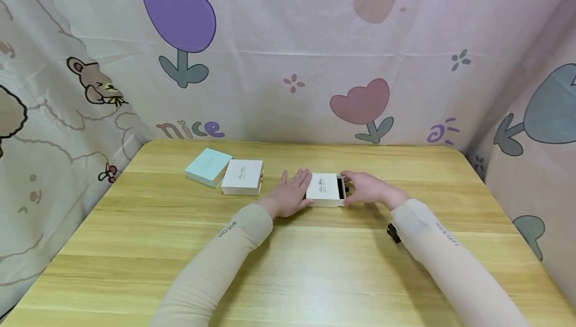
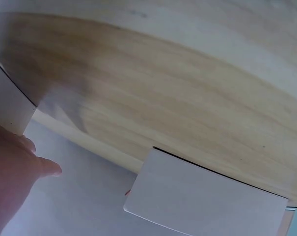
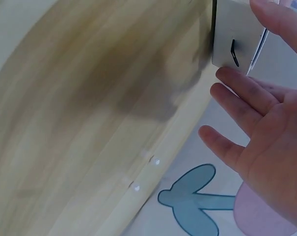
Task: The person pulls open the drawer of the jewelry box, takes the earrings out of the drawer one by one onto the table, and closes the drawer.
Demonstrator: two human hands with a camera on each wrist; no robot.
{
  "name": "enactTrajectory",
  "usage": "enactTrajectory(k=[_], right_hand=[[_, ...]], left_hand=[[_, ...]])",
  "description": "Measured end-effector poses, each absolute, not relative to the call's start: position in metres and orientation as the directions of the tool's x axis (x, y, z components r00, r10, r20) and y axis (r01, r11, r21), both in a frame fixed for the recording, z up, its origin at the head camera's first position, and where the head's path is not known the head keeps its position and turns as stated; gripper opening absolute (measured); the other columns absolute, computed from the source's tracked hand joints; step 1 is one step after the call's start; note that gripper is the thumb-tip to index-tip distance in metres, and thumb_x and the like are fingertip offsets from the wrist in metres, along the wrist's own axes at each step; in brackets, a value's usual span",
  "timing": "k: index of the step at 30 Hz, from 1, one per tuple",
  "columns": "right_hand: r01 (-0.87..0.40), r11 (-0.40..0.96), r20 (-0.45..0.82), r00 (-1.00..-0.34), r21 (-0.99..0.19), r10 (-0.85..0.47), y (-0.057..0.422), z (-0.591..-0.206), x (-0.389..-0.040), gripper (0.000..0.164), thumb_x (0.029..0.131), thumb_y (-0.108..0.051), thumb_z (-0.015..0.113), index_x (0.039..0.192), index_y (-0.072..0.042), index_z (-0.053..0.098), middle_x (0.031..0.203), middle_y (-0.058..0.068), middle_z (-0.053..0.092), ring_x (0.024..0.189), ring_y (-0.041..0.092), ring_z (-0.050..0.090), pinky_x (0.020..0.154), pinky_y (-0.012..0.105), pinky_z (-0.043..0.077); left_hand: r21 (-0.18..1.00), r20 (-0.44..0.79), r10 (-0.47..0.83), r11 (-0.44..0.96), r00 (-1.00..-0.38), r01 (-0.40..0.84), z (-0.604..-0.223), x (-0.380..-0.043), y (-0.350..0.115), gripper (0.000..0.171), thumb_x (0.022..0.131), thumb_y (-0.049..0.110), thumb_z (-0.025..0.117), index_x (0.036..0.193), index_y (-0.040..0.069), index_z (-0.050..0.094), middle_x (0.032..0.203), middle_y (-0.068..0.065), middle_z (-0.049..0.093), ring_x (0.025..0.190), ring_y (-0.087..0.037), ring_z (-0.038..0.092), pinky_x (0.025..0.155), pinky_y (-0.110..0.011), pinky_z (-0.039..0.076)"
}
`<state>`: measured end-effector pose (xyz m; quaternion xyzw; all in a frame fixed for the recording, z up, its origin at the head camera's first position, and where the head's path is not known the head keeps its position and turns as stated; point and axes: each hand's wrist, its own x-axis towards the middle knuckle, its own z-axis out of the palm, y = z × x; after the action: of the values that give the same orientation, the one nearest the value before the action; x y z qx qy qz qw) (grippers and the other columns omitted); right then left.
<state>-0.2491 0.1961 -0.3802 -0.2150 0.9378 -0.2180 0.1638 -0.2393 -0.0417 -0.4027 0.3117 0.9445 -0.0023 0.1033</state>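
- Head view: we see a white box point(image 1: 320, 187) on the wooden surface point(image 1: 315, 267), lying between the two hands, lettered on its top.
- Drawer point(image 1: 340, 187): we note it partly out of the right end of this box, a dark strip of the inside showing; a small black tab point(image 1: 347, 189) projects from its end.
- Left hand point(image 1: 289, 196): we find it against the left side of the box, its fingers straight and somewhat spread, the thumb toward the near corner.
- Right hand point(image 1: 366, 188): we observe it pinching the end of the drawer between thumb and foremost fingers; in the right wrist view the other fingers stand spread, clear of the box.
- Second white box point(image 1: 242, 176): we place it left of the left hand and apart from it, also lettered.
- Pale blue box point(image 1: 209, 167): we see it set at an angle just beside the second white box, on its far left.
- Backdrop: we see a patterned cloth point(image 1: 270, 17) with flowers and hearts; both forearms wear light sleeves point(image 1: 216, 267).
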Motion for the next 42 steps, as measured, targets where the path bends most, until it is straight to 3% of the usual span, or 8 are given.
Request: enactTrajectory(k=[8, 15, 23, 34, 42], right_hand=[[-0.389, 0.824, -0.195, -0.846, -0.413, -0.497, 0.176, -0.383, -0.240, 0.088, 0.074, -0.024, 0.076, 0.142, 0.007, 0.028, 0.128, 0.023, 0.056, 0.104, 0.028, 0.058, 0.095, 0.045, 0.046], [-0.461, 0.855, -0.123, -0.859, -0.238, -0.497, 0.167, -0.385, -0.230, 0.080, 0.081, -0.031, 0.071, 0.141, 0.006, 0.034, 0.128, 0.023, 0.056, 0.108, 0.030, 0.060, 0.095, 0.044, 0.047], [-0.474, 0.879, -0.074, -0.876, -0.057, -0.477, 0.166, -0.386, -0.229, 0.072, 0.083, -0.036, 0.068, 0.138, 0.004, 0.042, 0.119, 0.019, 0.063, 0.107, 0.031, 0.062, 0.091, 0.049, 0.045], [-0.427, 0.904, -0.066, -0.903, 0.012, -0.426, 0.173, -0.388, -0.231, 0.067, 0.087, -0.035, 0.063, 0.139, 0.002, 0.041, 0.125, 0.020, 0.060, 0.116, 0.034, 0.056, 0.101, 0.058, 0.035], [-0.395, 0.919, -0.029, -0.918, 0.000, -0.394, 0.178, -0.390, -0.247, 0.064, 0.090, -0.032, 0.060, 0.140, 0.002, 0.038, 0.132, 0.019, 0.055, 0.128, 0.036, 0.045, 0.105, 0.060, 0.029]], left_hand=[[0.059, -0.204, 0.587, 0.806, -0.784, 0.588, -0.406, -0.241, -0.040, 0.075, 0.098, 0.052, 0.029, 0.151, 0.005, 0.001, 0.159, -0.009, 0.001, 0.147, -0.022, -0.001, 0.117, -0.052, 0.000], [0.051, -0.199, 0.581, 0.811, -0.789, 0.583, -0.405, -0.240, -0.040, 0.075, 0.098, 0.052, 0.029, 0.151, 0.005, 0.002, 0.159, -0.009, 0.000, 0.147, -0.022, 0.000, 0.117, -0.053, -0.001], [-0.148, -0.159, 0.573, 0.791, -0.804, 0.593, -0.400, -0.239, -0.030, 0.070, 0.098, 0.051, 0.029, 0.151, 0.009, 0.012, 0.159, -0.008, 0.010, 0.146, -0.022, 0.009, 0.117, -0.053, 0.007], [-0.220, -0.089, 0.531, 0.815, -0.843, 0.537, -0.409, -0.244, -0.013, 0.064, 0.098, 0.050, 0.031, 0.150, 0.014, 0.021, 0.157, -0.002, 0.019, 0.145, -0.020, 0.017, 0.117, -0.051, 0.009], [-0.169, 0.054, 0.508, 0.853, -0.860, 0.494, -0.404, -0.260, 0.000, 0.055, 0.092, 0.049, 0.050, 0.136, 0.015, 0.049, 0.144, 0.000, 0.046, 0.139, -0.023, 0.034, 0.114, -0.049, 0.024]])
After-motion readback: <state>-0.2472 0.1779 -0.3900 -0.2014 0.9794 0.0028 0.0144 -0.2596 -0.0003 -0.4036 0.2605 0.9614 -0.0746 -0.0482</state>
